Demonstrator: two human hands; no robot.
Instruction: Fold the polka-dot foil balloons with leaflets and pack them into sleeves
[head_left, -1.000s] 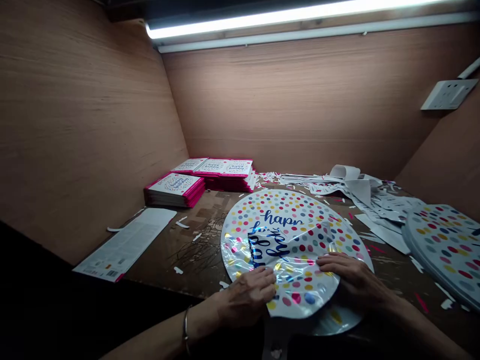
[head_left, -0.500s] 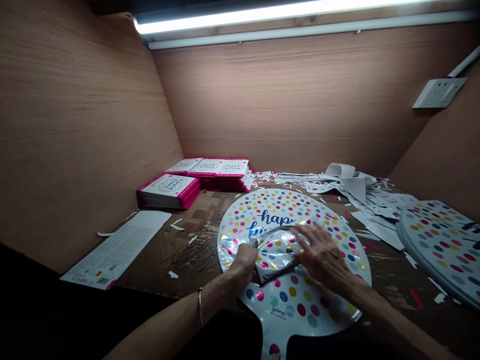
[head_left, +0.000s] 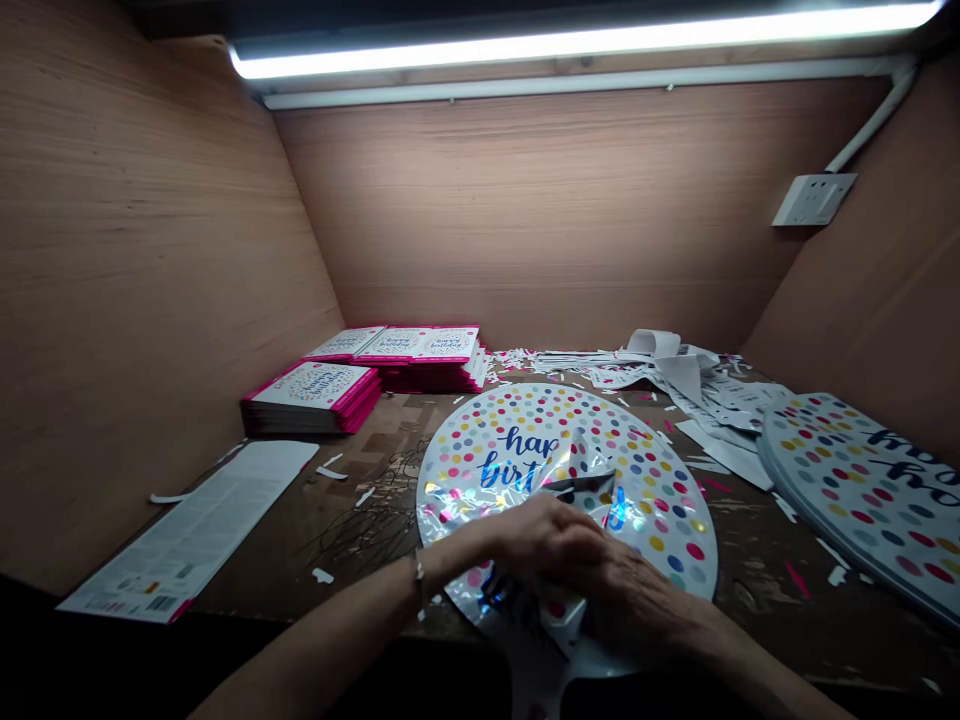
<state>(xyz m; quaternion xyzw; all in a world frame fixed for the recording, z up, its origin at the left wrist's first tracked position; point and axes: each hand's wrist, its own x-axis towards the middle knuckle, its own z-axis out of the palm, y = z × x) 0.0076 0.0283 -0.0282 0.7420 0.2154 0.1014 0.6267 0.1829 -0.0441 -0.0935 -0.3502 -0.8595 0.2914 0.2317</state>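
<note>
A flat foil balloon, white with coloured dots and blue "happy birthday" lettering, is crumpled and partly folded between my hands. My left hand (head_left: 536,535) grips it, its fingers curled over the folded foil. Close against it, my right hand (head_left: 619,585) also closes on the balloon, its fingertips partly hidden behind the left hand. Beneath both lies a flat round dotted foil balloon (head_left: 457,470), spread out with its tail towards me. I cannot tell whether the folded part belongs to a separate balloon.
Pink-edged "happy birthday" card packs (head_left: 315,385) are stacked at the back left. In front of them lies a long printed card (head_left: 195,530). White paper strips (head_left: 690,380) are heaped at the back right, near a pile of flat dotted balloons (head_left: 862,490). Paper scraps litter the worktop.
My hands have come together lower over the balloon. The right hand has moved left and down, and the foil is now more bunched. The view has shifted slightly right.
</note>
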